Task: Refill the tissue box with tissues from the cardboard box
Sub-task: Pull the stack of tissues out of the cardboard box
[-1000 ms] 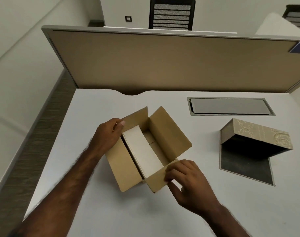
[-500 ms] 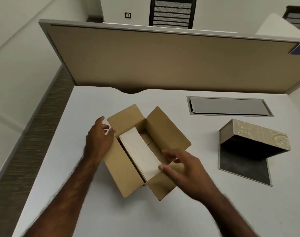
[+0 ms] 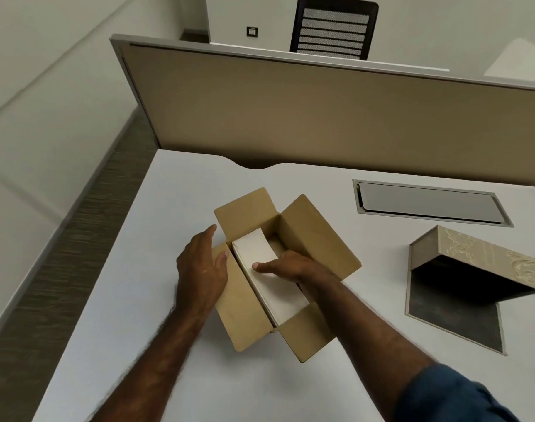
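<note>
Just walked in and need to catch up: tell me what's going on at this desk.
A person is restocking tissues. The left hand steadies the side of the open cardboard box on the white desk, while the right hand reaches inside, thumb on top of the white tissue stack. The stack has not left the box. The patterned tissue box sits open to the right, with no tissues visible in it.
</note>
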The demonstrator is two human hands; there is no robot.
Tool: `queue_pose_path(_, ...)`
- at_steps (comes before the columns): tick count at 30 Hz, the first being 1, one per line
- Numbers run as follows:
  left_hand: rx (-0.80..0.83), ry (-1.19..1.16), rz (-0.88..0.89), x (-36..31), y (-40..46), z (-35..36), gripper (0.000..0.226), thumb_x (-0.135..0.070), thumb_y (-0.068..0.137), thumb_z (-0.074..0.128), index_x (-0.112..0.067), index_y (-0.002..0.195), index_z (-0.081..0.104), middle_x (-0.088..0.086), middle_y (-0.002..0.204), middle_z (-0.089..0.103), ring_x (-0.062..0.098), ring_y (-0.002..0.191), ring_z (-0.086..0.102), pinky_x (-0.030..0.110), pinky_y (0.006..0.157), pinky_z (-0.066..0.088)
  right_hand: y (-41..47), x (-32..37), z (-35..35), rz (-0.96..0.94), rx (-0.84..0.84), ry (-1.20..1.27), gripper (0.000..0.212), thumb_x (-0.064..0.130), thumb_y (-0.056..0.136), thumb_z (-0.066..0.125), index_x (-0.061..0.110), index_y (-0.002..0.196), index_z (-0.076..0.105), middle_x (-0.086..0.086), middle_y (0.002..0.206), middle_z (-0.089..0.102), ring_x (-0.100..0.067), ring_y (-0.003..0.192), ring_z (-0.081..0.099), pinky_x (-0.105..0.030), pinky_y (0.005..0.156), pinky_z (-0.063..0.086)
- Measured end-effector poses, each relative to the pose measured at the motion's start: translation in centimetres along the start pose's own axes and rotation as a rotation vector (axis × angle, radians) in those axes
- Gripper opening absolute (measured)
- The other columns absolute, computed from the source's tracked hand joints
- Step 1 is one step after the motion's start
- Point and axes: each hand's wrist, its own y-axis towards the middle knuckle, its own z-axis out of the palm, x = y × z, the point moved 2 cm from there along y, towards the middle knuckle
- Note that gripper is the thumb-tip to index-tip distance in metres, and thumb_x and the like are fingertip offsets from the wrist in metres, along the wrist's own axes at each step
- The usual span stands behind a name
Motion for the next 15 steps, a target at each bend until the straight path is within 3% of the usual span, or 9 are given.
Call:
queue_pose_path(3,-0.007,-0.008,0.013,0.02,-0.08,-0.14,0.06,-0.022,0.092,0.075,-0.016,0.147,0.05,0.012,0.148,0.058,0.032,0.134,0.055,0.049,0.107,0.047,0.53,-0.46,0.17,0.039,-0.003,0.089,0.094,0.066,0.077,0.086,0.011,0.146,0.052,-0.008,0.145,0.06,-0.021,0.107,0.058,-0.039,0.089,0.048)
queue_pose_path(8,-0.015,-0.019,0.028,-0.26,-0.37,0.08,0.054,-0.019,0.094,0.072,-0.013,0.144,0.053,0.013,0.145,0.059,0.032,0.132,0.056,0.052,0.108,0.049,0.78,-0.64,0.26,0.116,0.03,0.19,0.093,0.064,0.056,0.094,0.023,0.127,0.051,0.005,0.107,0.057,-0.02,0.098,0.059,-0.047,0.099,0.054)
queue_pose_path(10,-0.013,-0.019,0.028,-0.37,-0.38,0.15,0.052,-0.017,0.095,0.072,-0.012,0.143,0.053,0.013,0.144,0.06,0.032,0.131,0.057,0.053,0.108,0.05,0.78,-0.6,0.17,0.14,0.052,0.22,0.1,0.064,0.047,0.096,0.025,0.125,0.047,0.006,0.105,0.054,-0.022,0.098,0.057,-0.052,0.104,0.053)
queue_pose_path(12,-0.014,-0.017,0.031,-0.48,-0.32,0.14,0.051,-0.016,0.094,0.072,-0.012,0.142,0.054,0.013,0.144,0.06,0.032,0.13,0.057,0.053,0.107,0.05,0.81,-0.59,0.11,0.147,0.076,0.229,0.107,0.064,0.041,0.098,0.028,0.126,0.044,0.007,0.104,0.054,-0.022,0.096,0.056,-0.052,0.098,0.054)
queue_pose_path(15,-0.02,-0.013,0.044,-0.62,-0.3,0.05,0.051,-0.013,0.092,0.074,-0.011,0.14,0.056,0.014,0.142,0.061,0.032,0.128,0.059,0.056,0.105,0.051,1.03,-0.81,0.16,0.14,0.087,0.24,0.111,0.064,0.036,0.1,0.028,0.127,0.047,0.003,0.115,0.062,-0.027,0.106,0.064,-0.053,0.1,0.057)
